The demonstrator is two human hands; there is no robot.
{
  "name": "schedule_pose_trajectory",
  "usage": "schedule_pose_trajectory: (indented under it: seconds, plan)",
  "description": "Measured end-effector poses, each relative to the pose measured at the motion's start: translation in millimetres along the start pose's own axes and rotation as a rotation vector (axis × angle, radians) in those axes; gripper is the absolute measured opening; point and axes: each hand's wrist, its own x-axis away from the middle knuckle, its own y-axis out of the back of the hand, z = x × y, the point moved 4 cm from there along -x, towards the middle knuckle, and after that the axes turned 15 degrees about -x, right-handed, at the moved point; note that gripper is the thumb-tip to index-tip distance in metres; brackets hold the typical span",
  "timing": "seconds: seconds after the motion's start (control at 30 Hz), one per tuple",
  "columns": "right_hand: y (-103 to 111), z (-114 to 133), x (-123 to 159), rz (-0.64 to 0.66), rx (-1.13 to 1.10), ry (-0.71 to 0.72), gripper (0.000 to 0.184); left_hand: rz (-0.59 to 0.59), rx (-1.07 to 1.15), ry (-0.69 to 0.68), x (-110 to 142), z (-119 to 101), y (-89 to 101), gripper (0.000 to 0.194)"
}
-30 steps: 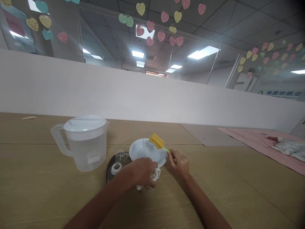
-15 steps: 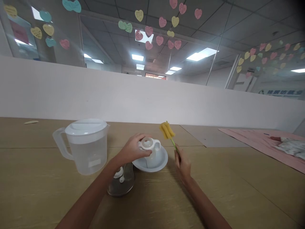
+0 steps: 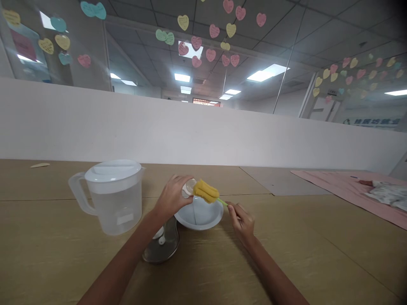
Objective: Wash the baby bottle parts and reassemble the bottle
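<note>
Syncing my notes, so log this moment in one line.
left hand: bottle, tilted | right hand: yellow sponge brush, head at bottle's mouth | below: white bowl

The left hand (image 3: 171, 197) is bare, and so is the right hand (image 3: 243, 223). The fingers look thin. The left arm (image 3: 125, 258) and the right arm (image 3: 274, 266) are bare too, as far up as they show. Both are long and smooth, skinny at the wrist and fatter higher up. The nails are too small to see well.

Heart-shaped notes (image 3: 214, 31) dot the glass (image 3: 251, 42) above a white wall (image 3: 197, 131); a pink cloth (image 3: 337, 180) lies on the table (image 3: 286, 237) at right, patterned fabric (image 3: 388, 195) on it.
</note>
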Motion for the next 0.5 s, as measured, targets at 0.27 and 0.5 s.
schedule_pose_trajectory:
  seconds: [0.27, 0.5]
  plan:
    - [3.9, 0.6, 0.1, -0.001, 0.312, 0.234, 0.02, 0.066, -0.226, -0.201, 1.9, -7.7, -3.0, 0.039]
    - [-7.9, 20.1, 5.0, 0.089, 0.369, 0.376, 0.016, 0.17, -0.417, -0.343, 10.8, -32.8, -27.7, 0.038]
